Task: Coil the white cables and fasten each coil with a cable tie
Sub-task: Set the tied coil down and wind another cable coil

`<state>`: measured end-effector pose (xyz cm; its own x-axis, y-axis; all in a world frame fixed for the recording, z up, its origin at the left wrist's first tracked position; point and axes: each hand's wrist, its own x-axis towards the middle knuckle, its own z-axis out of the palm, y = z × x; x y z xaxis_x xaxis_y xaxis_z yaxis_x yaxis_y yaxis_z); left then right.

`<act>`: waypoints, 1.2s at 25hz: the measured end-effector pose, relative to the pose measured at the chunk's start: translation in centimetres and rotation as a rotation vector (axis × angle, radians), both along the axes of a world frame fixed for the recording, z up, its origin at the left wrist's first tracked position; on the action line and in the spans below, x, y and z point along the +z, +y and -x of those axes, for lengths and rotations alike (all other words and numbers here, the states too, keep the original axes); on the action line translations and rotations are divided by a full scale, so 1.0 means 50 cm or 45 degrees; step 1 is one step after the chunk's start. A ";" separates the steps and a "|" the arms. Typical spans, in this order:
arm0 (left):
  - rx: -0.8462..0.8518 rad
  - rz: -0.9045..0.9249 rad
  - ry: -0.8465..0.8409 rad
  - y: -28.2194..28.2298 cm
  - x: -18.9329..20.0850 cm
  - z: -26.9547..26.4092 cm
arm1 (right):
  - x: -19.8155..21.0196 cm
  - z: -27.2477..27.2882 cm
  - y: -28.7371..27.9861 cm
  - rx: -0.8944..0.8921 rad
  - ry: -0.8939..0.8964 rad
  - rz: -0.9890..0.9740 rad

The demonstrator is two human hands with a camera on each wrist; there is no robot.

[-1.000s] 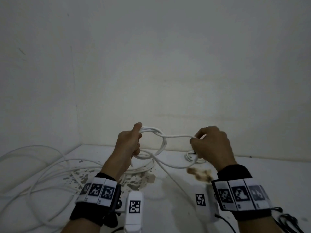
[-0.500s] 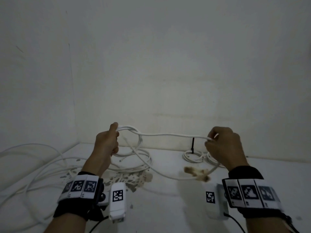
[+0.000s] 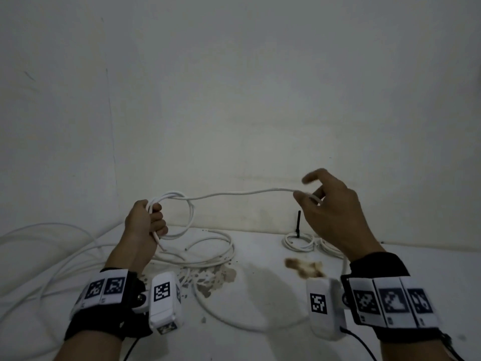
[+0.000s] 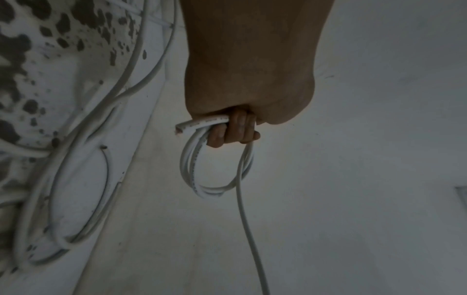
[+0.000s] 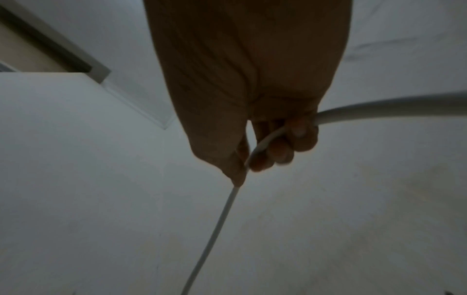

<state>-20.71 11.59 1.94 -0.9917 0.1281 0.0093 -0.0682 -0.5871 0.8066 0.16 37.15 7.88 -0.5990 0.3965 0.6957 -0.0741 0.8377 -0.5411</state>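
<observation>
Two hands share one white cable, and the next wrap depends on the line between them. Nearest the body, slack from that cable sags in a loop on the white surface between the wrists, then climbs behind the right hand. That hand holds the cable loosely: the right wrist view shows it running between thumb and curled fingers, while in the head view the index finger is lifted clear. It looks like a guiding grip, one the cable can slide through, not a clamp.

From there a free span runs nearly level toward the left hand, its long axis left to right across the body. The left hand is closed in a fist round a small coil of a few turns, the cut end poking out beside the fingers. The coil hangs from the fist, clear of the surface.

So the feed lies to the right of the coil, and the right hand likely has to carry it leftward to lay another turn.

Farther back, loose cables sprawl on the surface, and a finished coil with an upright black tie sits near the wall.
</observation>
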 end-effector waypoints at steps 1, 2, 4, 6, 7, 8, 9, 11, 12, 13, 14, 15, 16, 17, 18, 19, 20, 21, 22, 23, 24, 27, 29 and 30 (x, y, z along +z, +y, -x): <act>-0.046 -0.058 -0.006 -0.004 0.002 0.001 | 0.003 -0.003 -0.003 0.066 -0.019 -0.049; -0.089 -0.108 -0.007 -0.005 0.003 0.002 | 0.005 -0.007 -0.008 0.143 -0.074 -0.073; -0.160 -0.198 0.004 -0.005 0.005 0.001 | 0.003 -0.011 -0.019 0.306 -0.243 0.000; -0.192 -0.254 0.037 0.001 0.006 -0.002 | -0.003 -0.012 -0.022 0.396 -0.488 0.070; -0.193 -0.269 0.050 0.004 0.007 -0.001 | -0.007 -0.012 -0.020 0.426 -0.632 0.081; -0.191 -0.274 0.058 0.007 0.008 -0.001 | -0.010 -0.012 -0.018 0.453 -0.769 0.078; -0.189 -0.275 0.062 0.009 0.009 0.000 | -0.012 -0.012 -0.015 0.474 -0.879 0.060; -0.195 -0.280 0.056 0.013 0.010 0.002 | -0.013 -0.011 -0.011 0.489 -0.991 0.011; -0.200 -0.288 0.055 0.014 0.012 0.000 | -0.012 -0.013 -0.011 0.505 -1.008 0.000; -0.202 -0.312 0.064 0.013 0.012 0.000 | -0.009 -0.015 -0.010 0.533 -1.017 -0.004; -0.207 -0.355 0.072 0.009 0.012 0.000 | -0.008 -0.017 -0.007 0.576 -1.017 0.009; -0.208 -0.400 0.068 0.005 0.010 0.002 | -0.005 -0.019 -0.003 0.623 -1.011 0.031; -0.209 -0.438 0.056 0.000 0.010 0.002 | -0.003 -0.021 0.002 0.661 -0.990 0.051; -0.217 -0.473 0.052 -0.004 0.010 0.003 | -0.001 -0.023 0.006 0.676 -0.957 0.045; -0.227 -0.503 0.053 -0.006 0.010 0.002 | -0.001 -0.023 0.009 0.671 -0.912 0.029; -0.240 -0.531 0.053 -0.006 0.008 0.002 | -0.003 -0.022 0.010 0.634 -0.863 -0.009; -0.259 -0.541 0.047 -0.002 0.008 0.000 | -0.004 -0.020 0.010 0.573 -0.808 -0.068; -0.276 -0.552 0.038 0.003 0.008 -0.002 | -0.005 -0.019 0.008 0.510 -0.750 -0.133; -0.294 -0.564 0.022 0.009 0.008 -0.004 | -0.006 -0.018 0.003 0.465 -0.676 -0.163; -0.305 -0.572 -0.004 0.015 0.007 -0.005 | -0.008 -0.015 -0.002 0.427 -0.573 -0.154; -0.317 -0.591 -0.033 0.022 0.006 -0.006 | -0.011 -0.009 -0.008 0.380 -0.436 -0.106; -0.360 -0.631 -0.061 0.038 0.002 -0.010 | -0.023 0.024 -0.034 0.285 -0.138 0.162; -0.443 -0.661 0.007 0.042 -0.004 -0.010 | -0.024 0.032 -0.062 0.457 -0.208 0.366; -0.483 -0.660 0.039 0.041 -0.010 -0.007 | -0.020 0.029 -0.072 0.589 -0.278 0.448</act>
<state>-20.36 13.66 1.42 -0.8769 0.4409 0.1916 -0.3292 -0.8411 0.4291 -1.29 33.53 6.87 -0.8773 0.2448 0.4128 -0.2435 0.5141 -0.8224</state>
